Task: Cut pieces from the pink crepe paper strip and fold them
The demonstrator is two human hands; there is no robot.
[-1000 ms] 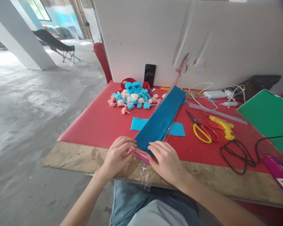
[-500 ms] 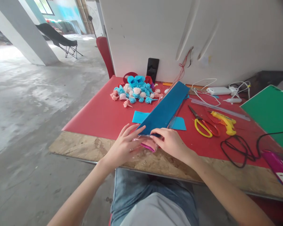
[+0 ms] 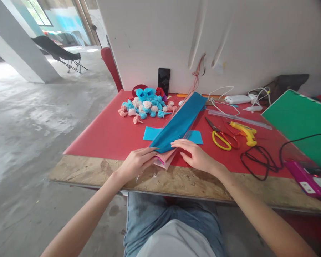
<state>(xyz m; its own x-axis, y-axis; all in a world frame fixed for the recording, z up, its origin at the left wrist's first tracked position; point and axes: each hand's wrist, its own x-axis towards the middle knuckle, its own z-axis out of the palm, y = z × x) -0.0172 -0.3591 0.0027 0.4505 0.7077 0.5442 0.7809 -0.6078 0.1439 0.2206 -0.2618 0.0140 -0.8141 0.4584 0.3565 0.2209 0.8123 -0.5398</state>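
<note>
A long folded strip of dark blue paper lies slantwise on a stack of pink and magenta paper, with clear plastic showing along its sides. My left hand grips the near left corner of this stack, fingers together on top and the thumb hidden. On the near right of the blue strip rest the fingertips of my right hand, stretched out with the thumb apart. A light blue paper piece sticks out from under the stack on both sides.
Behind is a pile of blue, white, pink and red paper flowers, near a black phone. To the right lie scissors, a yellow glue gun, a black cable, a magenta power strip and a green board.
My left hand has moved left and down and closed on the stack's near corner. My right fingers have straightened from a pinch. More pink paper shows at the near end.
</note>
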